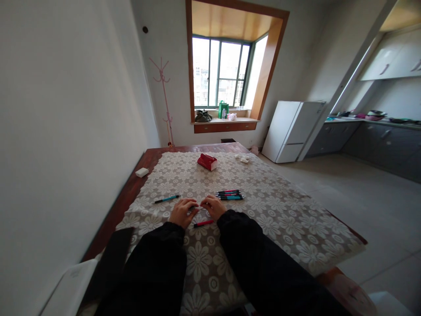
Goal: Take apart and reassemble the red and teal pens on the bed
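My left hand [183, 211] and my right hand [213, 206] are close together above the patterned tablecloth [200, 259]. The fingers of both are curled in a pinch, with their tips nearly meeting. Whatever small thing they hold is too small to make out. Just below the hands lies a red pen or pen part [203, 224] with a dark end. A blue and black pen [167, 199] rests beyond my left hand. Beside my right hand, several red and blue pens [229, 197] lie side by side in a group.
Farther back on the table stand a red tissue pack [207, 162] and some crumpled white pieces [243, 159]. A white box [142, 172] sits at the left edge, near the wall. A dark flat object [113, 254] lies front left. Beyond are a fridge [289, 131] and a window.
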The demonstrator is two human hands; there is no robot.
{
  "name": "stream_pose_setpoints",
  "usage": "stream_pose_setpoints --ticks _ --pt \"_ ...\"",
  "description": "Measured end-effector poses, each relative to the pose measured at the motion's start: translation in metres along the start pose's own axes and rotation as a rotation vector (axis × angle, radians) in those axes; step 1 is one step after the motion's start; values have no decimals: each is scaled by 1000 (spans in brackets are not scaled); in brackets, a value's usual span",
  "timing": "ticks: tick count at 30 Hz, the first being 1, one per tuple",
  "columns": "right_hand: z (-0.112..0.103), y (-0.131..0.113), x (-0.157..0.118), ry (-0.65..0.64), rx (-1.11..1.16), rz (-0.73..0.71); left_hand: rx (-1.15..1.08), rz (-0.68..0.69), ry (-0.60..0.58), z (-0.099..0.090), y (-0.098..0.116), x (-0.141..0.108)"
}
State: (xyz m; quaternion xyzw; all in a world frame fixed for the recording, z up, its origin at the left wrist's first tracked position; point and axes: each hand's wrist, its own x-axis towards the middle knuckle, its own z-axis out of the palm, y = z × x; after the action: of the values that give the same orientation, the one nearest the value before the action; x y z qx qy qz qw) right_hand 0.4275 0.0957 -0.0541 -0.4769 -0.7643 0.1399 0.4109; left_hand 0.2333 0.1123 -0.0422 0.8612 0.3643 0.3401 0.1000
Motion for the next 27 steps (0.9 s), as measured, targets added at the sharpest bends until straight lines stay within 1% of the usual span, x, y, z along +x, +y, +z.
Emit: stream_pose_setpoints --ticks 3,9,14,19,23,27 --pt "2 -5 -1 -6 56 1 -18 13 24 0 1 0" --pt "5 -4 0 13 227 131 -39 -28 28 -6 9 1" --pt "7 -5 0 22 386 201 -67 -39 28 -8 13 2" --pt "11 0 -1 4 518 266 -66 -32 26 -9 13 1" --pt "12 2 -2 16 540 266 -46 -69 41 -8 11 1" --pt "10 -4 -1 29 571 250 -29 -98 74 -6 8 0"
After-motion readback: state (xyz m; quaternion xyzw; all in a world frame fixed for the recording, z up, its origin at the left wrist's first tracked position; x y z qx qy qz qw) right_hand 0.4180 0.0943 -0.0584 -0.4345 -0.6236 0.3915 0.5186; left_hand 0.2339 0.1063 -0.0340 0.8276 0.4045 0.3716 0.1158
